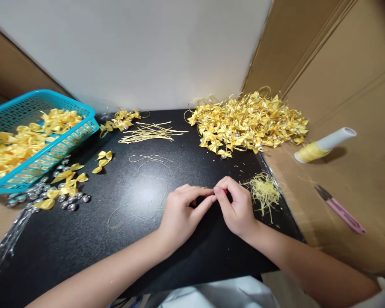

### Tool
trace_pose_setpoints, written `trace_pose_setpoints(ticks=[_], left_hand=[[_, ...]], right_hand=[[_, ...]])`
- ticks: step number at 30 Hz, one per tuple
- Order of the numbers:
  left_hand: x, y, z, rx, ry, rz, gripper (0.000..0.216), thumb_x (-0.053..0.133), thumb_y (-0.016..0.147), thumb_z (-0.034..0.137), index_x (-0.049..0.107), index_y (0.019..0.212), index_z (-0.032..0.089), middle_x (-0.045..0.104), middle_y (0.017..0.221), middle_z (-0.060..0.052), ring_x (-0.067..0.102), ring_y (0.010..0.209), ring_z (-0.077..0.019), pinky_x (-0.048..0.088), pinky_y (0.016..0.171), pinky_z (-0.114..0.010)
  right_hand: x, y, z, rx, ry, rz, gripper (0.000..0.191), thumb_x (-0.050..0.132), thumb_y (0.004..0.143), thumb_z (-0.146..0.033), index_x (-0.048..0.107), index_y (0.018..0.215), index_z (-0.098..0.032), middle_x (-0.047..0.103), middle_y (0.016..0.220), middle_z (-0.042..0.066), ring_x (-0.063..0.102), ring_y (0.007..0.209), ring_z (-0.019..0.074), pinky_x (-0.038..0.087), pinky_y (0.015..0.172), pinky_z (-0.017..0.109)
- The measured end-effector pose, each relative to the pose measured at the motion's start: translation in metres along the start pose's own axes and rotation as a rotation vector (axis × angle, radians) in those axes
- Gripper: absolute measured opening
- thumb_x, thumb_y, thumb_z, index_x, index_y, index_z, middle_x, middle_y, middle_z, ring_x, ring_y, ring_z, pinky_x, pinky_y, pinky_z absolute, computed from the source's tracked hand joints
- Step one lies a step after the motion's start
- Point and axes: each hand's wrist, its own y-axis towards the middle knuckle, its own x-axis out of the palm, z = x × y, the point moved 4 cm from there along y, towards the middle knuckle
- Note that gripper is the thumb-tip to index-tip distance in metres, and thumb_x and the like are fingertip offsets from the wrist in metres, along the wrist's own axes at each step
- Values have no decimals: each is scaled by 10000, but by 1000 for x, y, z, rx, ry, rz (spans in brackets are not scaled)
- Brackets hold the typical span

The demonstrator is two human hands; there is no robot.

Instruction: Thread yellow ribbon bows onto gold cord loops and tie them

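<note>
My left hand [184, 209] and my right hand [235, 205] meet above the front of the black table, fingertips almost touching. Both are closed in a pinch. A thin yellow thread [165, 184] lies in loose loops on the table and runs toward my left hand. A short bit of gold strand shows along my left index finger. Something small and red [225, 192] peeks out by my right fingers; its kind is hidden. Beside my right hand lies a tangle of cut yellow thread ends [265, 190].
A turquoise basket [62, 139] holds yellow ribbon bows; loose bows [71, 187] and silver bells [72, 207] lie beside it. Gold cord lengths [154, 133] lie centrally. Finished bows with loops [250, 122] are heaped behind. At right are a thread spool [324, 145] and pink thread snips [343, 211].
</note>
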Motion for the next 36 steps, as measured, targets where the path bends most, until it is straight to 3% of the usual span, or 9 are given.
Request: trace_pose_setpoints(ticks=[7,20,26,36], left_hand=[[-6,3,-6,-87,12,6,140,624,862,236,732,782,198,713,647,14,566,520,-104,443,534,-231],[-8,5,-6,223,398,117,104,604,846,167,694,794,163,724,684,-10,604,569,-123,427,579,-258],[-10,5,2,425,559,115,110,600,885,195,709,902,185,718,653,17,571,566,-122,330,576,-302],[-2,5,5,427,667,97,217,553,874,156,663,691,193,641,529,14,547,523,-120,280,556,-312]], right_hand=[[-1,-1,2,4,-53,-23,224,474,939,-182,467,716,-195,526,673,-4,512,647,119,411,628,249],[13,-7,-1,-3,-179,-180,230,457,927,-186,422,700,-202,484,632,-16,491,612,123,374,612,242],[16,-7,-3,-33,-223,-252,246,403,923,-145,413,684,-202,533,636,-4,487,600,129,367,624,257],[15,-5,-2,-35,-211,-206,321,419,866,-112,289,589,-209,414,524,-36,380,515,109,298,564,258]])
